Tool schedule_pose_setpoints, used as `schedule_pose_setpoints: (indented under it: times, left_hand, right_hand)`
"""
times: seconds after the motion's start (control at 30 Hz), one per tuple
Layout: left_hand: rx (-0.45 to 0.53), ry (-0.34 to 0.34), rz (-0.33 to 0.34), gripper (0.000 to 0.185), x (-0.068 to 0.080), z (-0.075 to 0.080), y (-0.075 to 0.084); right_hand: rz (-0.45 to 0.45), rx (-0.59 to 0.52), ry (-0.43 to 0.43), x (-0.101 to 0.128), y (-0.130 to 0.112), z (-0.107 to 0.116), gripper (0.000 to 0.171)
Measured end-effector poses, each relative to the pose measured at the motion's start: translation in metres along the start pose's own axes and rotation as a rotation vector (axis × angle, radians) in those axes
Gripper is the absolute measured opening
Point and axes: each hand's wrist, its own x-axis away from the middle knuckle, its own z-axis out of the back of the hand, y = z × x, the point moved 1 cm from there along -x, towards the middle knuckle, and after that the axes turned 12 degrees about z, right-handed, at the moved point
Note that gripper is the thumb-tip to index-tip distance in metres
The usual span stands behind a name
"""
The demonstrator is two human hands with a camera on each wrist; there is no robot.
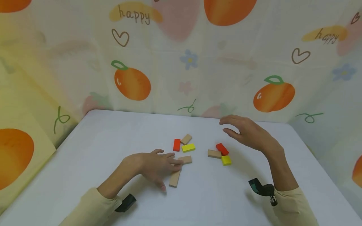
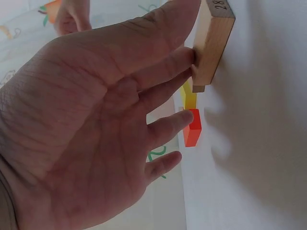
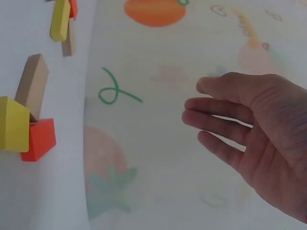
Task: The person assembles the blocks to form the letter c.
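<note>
Head view: white table (image 1: 113, 141) under fruit-print backdrop (image 1: 181, 62).

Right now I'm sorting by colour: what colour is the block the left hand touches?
Plain light wood block, clearest in the left wrist view.

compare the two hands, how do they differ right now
The left hand lies low on the white table, its fingertips touching a plain wooden block; the right hand is raised above the table and touches nothing. The left hand's fingers are spread; the right hand's lie closer together, gently bent. Both are open, bare, and come out of pale yellow sleeves.
</note>
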Motion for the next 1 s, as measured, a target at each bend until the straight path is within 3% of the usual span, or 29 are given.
schedule_pose_setpoints:
  times: [0.13,0.43,0.77,1.0]
  left_hand:
    - [-0.039,0.006,0.013,0.093,-0.003,0.001,0.001]
    - [0.01,-0.021,0.02,0.095,-0.007,-0.002,0.002]
    - [-0.03,-0.004,0.03,0.088,-0.001,-0.002,0.002]
    - [-0.06,0.017,0.039,0.079,0.0,-0.002,0.006]
  right_hand:
    - [-0.001,0.0,-0.02,0.001,-0.001,0.001,0.029]
    - [-0.014,0.039,-0.096,0.003,-0.003,-0.011,0.029]
    - [-0.011,0.022,-0.134,0.005,0.001,-0.02,0.03]
    - [-0.073,-0.047,-0.25,0.004,0.008,-0.03,0.032]
